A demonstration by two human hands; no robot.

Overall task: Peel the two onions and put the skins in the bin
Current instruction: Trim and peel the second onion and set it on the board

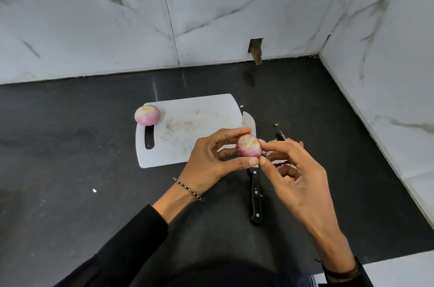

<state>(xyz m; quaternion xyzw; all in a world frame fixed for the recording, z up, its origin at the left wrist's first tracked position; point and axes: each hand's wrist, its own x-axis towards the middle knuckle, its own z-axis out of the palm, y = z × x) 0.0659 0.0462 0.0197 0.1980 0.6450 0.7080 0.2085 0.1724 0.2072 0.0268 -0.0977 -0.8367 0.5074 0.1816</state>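
My left hand (211, 157) holds a small pink-and-white onion (249, 145) between thumb and fingers, above the right edge of the white cutting board (187, 127). My right hand (296, 169) touches the onion's right side with its fingertips pinched at it. Loose onion skins (281, 140) lie on the counter behind my right hand, partly hidden by it. A second onion (147, 115), pale and pinkish, rests on the board's far left corner. No bin is in view.
A black-handled knife (255, 195) lies on the dark counter (70, 146) under my hands, its blade resting on the board's right edge. Small skin scraps (276, 124) dot the counter to the right. Marble walls close the back and right side.
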